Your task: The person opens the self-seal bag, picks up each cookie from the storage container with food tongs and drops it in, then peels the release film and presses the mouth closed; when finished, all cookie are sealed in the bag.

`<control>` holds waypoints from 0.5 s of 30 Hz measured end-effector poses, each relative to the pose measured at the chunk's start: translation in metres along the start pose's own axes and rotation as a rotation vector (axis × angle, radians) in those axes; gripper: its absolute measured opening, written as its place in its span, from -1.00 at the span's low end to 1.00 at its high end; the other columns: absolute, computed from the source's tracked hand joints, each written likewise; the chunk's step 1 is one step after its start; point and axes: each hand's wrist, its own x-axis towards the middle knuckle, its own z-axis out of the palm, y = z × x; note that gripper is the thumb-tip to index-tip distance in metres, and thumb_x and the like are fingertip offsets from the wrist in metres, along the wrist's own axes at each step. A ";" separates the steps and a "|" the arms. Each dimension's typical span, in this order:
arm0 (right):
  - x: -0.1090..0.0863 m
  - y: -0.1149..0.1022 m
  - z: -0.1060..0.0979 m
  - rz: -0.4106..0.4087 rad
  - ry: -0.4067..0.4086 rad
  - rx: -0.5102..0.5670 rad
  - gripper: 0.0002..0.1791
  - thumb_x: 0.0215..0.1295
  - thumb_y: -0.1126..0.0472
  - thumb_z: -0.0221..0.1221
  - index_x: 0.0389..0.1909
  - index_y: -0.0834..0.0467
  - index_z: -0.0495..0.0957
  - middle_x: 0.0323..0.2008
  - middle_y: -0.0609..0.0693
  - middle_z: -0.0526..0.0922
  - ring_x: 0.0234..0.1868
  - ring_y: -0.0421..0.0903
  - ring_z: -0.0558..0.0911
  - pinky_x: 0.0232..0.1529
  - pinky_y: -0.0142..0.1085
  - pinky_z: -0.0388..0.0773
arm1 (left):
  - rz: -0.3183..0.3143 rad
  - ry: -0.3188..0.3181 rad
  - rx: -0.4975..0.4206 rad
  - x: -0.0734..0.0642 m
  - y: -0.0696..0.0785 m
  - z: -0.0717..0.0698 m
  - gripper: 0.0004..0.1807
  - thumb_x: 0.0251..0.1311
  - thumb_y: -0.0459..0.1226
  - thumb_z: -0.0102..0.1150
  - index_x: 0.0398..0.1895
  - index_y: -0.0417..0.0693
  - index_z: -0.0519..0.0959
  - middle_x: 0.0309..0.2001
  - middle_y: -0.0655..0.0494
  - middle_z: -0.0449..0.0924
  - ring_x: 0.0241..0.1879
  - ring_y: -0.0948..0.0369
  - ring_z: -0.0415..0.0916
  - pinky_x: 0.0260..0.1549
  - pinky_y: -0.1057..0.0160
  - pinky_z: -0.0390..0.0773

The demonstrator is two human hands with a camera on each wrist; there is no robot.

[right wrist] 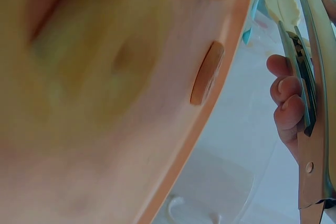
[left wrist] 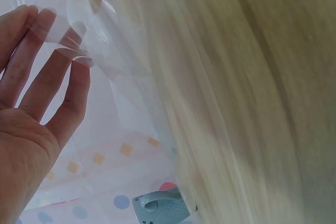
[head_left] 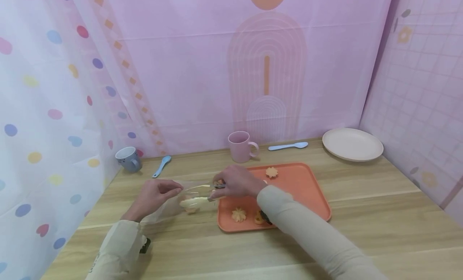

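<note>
My left hand (head_left: 153,196) pinches the edge of a clear plastic bag (left wrist: 121,51), which hangs between the two hands over the table. My right hand (head_left: 233,181) grips a pair of metal tongs (right wrist: 317,129) with cream, leaf-shaped ends. In the head view the tongs' ends (head_left: 195,201) point left and overlap the bag. A small tan biscuit (head_left: 191,210) shows below them, blurred through the plastic. Beside the right hand lies an orange tray (head_left: 307,187) bearing flower-shaped biscuits (head_left: 238,215) and a ring-shaped one (head_left: 259,218), partly hidden by the right sleeve.
A pink mug (head_left: 239,148) stands behind the tray. Farther left are a grey-blue cup (head_left: 127,161) and a blue spoon (head_left: 161,166). Another pale blue spoon (head_left: 288,146) and a cream plate (head_left: 352,144) lie at the back right. Curtains hang behind and at both sides.
</note>
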 end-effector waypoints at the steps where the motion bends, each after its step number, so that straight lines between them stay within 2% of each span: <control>1: 0.001 -0.001 0.001 0.004 0.000 0.000 -0.56 0.14 -0.36 0.32 -0.35 -0.06 0.64 -0.65 -0.24 0.31 -0.55 -0.31 0.31 -0.52 -0.46 0.18 | -0.004 0.001 -0.001 0.000 0.000 0.000 -0.85 0.29 -0.18 0.31 -0.17 0.00 0.77 -0.15 0.04 0.80 -0.17 0.18 0.76 -0.21 0.39 0.65; 4: 0.005 -0.005 0.003 0.008 0.007 0.007 -0.57 0.15 -0.34 0.32 -0.30 -0.05 0.67 -0.65 -0.23 0.31 -0.55 -0.31 0.30 -0.54 -0.46 0.16 | -0.003 0.000 0.001 0.001 0.000 0.000 -0.85 0.29 -0.19 0.31 -0.17 0.00 0.77 -0.15 0.05 0.80 -0.17 0.21 0.75 -0.21 0.41 0.64; 9: 0.006 -0.009 0.003 0.020 0.020 -0.004 -0.58 0.16 -0.32 0.33 -0.33 -0.03 0.67 -0.66 -0.22 0.27 -0.56 -0.30 0.28 -0.55 -0.45 0.13 | 0.026 -0.001 0.006 0.001 -0.002 -0.001 -0.83 0.30 -0.21 0.30 -0.16 -0.06 0.76 -0.17 0.03 0.80 -0.18 0.23 0.74 -0.22 0.39 0.65; 15: 0.007 -0.011 0.002 0.055 0.008 0.019 -0.51 0.15 -0.31 0.34 -0.16 0.01 0.72 -0.63 -0.20 0.38 -0.53 -0.28 0.34 -0.55 -0.45 0.17 | 0.036 -0.006 0.016 0.001 -0.004 -0.002 -0.83 0.31 -0.19 0.29 -0.17 -0.06 0.76 -0.19 0.08 0.81 -0.19 0.27 0.74 -0.22 0.39 0.65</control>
